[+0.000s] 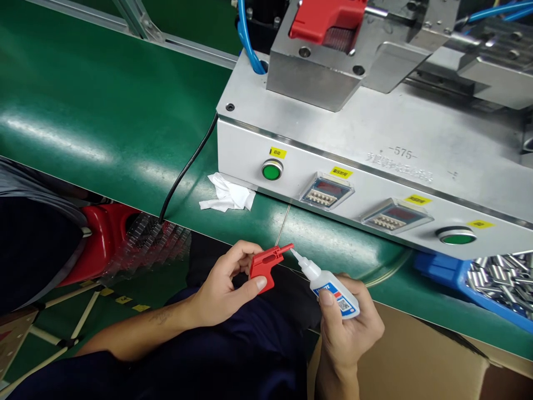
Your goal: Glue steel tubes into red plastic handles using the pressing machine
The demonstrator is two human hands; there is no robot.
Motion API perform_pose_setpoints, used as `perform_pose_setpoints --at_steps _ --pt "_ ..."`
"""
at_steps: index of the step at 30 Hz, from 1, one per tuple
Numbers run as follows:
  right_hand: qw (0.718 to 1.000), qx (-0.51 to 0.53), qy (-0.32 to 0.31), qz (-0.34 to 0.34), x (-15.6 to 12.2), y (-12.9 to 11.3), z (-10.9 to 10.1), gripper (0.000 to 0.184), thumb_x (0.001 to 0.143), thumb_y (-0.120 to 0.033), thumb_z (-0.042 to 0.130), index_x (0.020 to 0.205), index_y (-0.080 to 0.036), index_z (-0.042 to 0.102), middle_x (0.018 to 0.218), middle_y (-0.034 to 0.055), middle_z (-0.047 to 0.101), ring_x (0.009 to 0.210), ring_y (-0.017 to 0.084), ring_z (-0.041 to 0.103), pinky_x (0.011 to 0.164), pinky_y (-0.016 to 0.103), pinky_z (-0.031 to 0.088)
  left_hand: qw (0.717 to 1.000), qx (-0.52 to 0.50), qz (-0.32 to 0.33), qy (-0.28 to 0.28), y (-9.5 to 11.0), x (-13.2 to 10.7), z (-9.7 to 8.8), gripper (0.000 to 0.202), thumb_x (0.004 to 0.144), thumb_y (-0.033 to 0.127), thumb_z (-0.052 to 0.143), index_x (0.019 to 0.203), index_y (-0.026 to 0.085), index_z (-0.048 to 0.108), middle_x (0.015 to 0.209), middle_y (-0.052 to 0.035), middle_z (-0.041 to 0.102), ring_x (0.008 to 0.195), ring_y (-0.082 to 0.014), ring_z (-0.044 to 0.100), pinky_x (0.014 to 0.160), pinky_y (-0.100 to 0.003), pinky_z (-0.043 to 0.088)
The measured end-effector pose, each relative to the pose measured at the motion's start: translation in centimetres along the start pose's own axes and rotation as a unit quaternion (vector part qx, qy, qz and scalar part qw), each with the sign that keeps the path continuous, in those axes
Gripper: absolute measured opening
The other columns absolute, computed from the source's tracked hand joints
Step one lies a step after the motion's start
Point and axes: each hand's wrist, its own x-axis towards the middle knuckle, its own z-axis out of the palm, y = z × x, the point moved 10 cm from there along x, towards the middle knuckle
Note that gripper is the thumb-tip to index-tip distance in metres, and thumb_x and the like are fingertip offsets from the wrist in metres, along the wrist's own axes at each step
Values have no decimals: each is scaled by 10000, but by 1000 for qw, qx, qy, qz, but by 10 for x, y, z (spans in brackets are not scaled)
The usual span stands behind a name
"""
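My left hand is closed on a small red plastic part, pinching it between thumb and fingers just off the near edge of the green belt. My right hand grips a small white glue bottle with a blue and red label. The bottle's thin nozzle points up-left and its tip touches the narrow end of the red part. A similar red part sits in the metal fixture at the top of the grey machine.
The machine stands on the green conveyor belt, with two green buttons and two counters on its front. A crumpled white tissue and a black cable lie beside it. A blue tray of several metal pins is at right; a cardboard box is below.
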Motion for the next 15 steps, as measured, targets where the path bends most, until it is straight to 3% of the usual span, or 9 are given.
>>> perform_pose_setpoints --at_steps 10,13,15 --pt "999 32 4 33 -4 9 -1 195 940 -355 794 859 -202 704 652 -27 579 518 118 459 488 253 342 1000 -11 -9 2 -2 -1 -1 210 1001 197 709 1189 228 620 985 -5 683 850 -125 644 789 -198 524" --pt "987 132 17 90 -3 28 -2 236 945 -430 793 893 -210 727 661 -15 598 554 139 523 540 262 420 999 -36 -22 10 -5 1 -2 214 988 223 730 1180 232 635 979 -4 695 843 -125 652 769 -187 528" --pt "958 242 -3 154 0 43 5 284 947 -502 780 936 -222 739 712 10 643 643 174 611 626 291 505 998 -52 -32 20 -7 4 -5 216 976 273 755 1161 225 653 974 -11 704 816 -127 653 737 -182 525"
